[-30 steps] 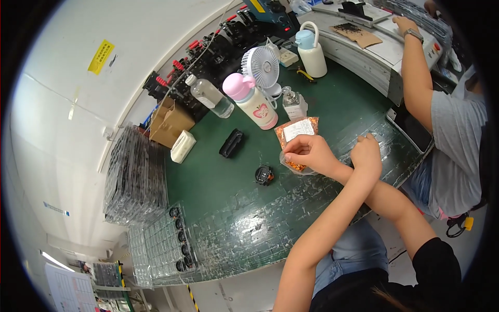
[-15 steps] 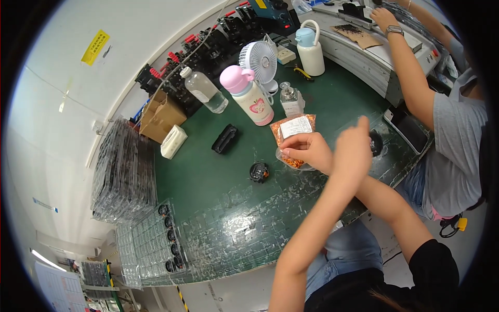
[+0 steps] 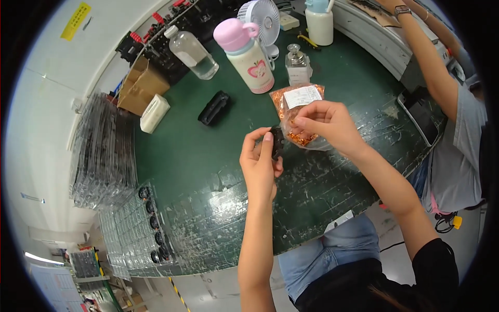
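The left hand (image 3: 257, 160) pinches an oblong black plastic part (image 3: 278, 141), long axis pointing forward, left of the right hand (image 3: 330, 122), whose fingertips meet over a clear plastic bag of copper-coloured pieces (image 3: 302, 139), any held item indiscernible.

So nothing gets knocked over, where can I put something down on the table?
The green tabletop is bare between the black oblong case, the left hand and the clear plastic tray of round black parts. It's crowded around the right hand and clear bag of coppery bits, and behind, by the pink-lidded white bottle.
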A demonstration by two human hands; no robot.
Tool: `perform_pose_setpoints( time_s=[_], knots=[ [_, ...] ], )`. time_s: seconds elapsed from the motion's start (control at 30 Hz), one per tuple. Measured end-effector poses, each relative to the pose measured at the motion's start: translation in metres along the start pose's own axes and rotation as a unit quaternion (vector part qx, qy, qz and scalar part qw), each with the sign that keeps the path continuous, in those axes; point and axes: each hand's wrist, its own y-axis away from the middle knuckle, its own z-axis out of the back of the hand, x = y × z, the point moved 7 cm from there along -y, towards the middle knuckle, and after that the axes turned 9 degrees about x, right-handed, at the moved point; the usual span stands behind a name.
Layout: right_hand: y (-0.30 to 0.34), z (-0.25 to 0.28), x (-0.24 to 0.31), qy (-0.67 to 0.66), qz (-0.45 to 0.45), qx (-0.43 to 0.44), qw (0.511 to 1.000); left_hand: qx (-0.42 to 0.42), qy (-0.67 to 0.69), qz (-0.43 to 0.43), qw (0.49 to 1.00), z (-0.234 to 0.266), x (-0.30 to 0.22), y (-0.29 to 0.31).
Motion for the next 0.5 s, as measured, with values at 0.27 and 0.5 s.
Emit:
perform_pose_setpoints(
  time_s=[0.27, 0.5],
  knots=[
    [0.005, -0.021, 0.003, 0.031, -0.002, 0.043, 0.999, 0.004, -0.012, 0.038, 0.999, 0.01, 0.013, -0.005],
    [0.009, -0.022, 0.004, 0.041, -0.012, 0.049, 0.998, -0.021, -0.015, 0.054, 0.998, 0.013, 0.01, -0.004]
  ],
)
